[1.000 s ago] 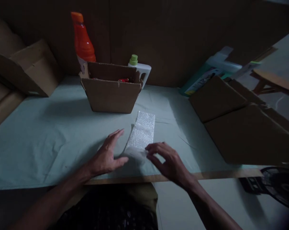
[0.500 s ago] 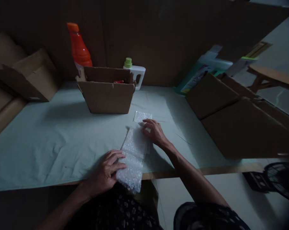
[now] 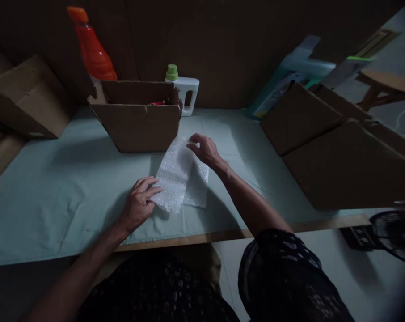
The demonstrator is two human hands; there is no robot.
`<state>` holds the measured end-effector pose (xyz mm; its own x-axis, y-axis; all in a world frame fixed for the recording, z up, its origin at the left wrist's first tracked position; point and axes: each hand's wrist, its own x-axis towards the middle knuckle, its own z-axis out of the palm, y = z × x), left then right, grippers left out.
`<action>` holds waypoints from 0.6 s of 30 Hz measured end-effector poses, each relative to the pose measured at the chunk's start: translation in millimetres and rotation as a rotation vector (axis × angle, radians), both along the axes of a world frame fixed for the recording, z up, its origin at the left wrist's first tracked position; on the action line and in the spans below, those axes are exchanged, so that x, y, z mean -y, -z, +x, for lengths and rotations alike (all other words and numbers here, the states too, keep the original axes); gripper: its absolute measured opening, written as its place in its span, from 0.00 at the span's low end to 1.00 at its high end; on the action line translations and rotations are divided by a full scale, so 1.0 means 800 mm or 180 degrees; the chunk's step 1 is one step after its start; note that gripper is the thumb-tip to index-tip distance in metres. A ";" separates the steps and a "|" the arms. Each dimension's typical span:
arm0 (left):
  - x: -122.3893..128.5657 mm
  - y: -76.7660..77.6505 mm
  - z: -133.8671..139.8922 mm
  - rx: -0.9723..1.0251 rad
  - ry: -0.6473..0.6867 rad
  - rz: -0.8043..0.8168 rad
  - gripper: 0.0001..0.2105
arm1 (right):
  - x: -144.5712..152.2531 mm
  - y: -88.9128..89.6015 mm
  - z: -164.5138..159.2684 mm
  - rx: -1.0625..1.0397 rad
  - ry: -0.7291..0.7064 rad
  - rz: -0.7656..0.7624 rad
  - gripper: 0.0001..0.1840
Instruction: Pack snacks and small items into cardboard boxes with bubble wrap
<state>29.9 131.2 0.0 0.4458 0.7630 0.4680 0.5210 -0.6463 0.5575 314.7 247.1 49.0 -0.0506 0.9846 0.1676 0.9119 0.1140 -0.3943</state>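
Note:
A sheet of bubble wrap (image 3: 174, 172) is held between my two hands, tilted above the cloth-covered table. My right hand (image 3: 204, 150) pinches its far edge between thumb and fingers. At the near left corner, my left hand (image 3: 142, 197) grips the wrap with its thumb and fingers. Under and to the right of it, another piece of bubble wrap (image 3: 197, 190) lies flat on the cloth. Just behind the wrap stands an open cardboard box (image 3: 138, 127) with something red showing inside.
Behind the box stand an orange-red bottle (image 3: 95, 56) and a white jug with a green cap (image 3: 189, 91). Cardboard boxes (image 3: 343, 165) and a teal bottle (image 3: 276, 91) are on the right. Another carton (image 3: 31, 98) sits at left. A fan (image 3: 397, 235) is beyond the table's front edge.
Both hands have moved away from me, carrying the upper bubble wrap sheet off the table's front edge toward the box. The lower piece now shows more. The view has shifted slightly.

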 end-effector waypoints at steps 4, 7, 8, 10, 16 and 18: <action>0.013 0.019 -0.013 -0.0259 -0.0020 -0.0127 0.23 | 0.004 0.030 0.016 0.0097 0.0147 -0.0151 0.17; 0.020 0.026 -0.014 -0.0244 -0.0040 -0.0079 0.23 | 0.023 0.032 0.039 0.0088 0.0136 -0.0188 0.07; 0.021 0.027 -0.015 -0.0254 -0.0047 -0.0069 0.23 | 0.032 0.028 0.048 0.0068 0.0144 -0.0164 0.06; 0.023 0.026 -0.019 -0.0315 0.0029 -0.0116 0.22 | 0.055 0.009 0.069 -0.0004 0.0276 -0.0026 0.10; 0.030 -0.015 -0.031 0.0096 0.0125 -0.0723 0.35 | 0.150 -0.104 0.094 -0.0480 0.0218 0.0673 0.18; 0.030 -0.039 -0.015 0.0515 0.0188 -0.0849 0.38 | 0.178 -0.144 0.070 -0.0954 -0.0305 0.0661 0.13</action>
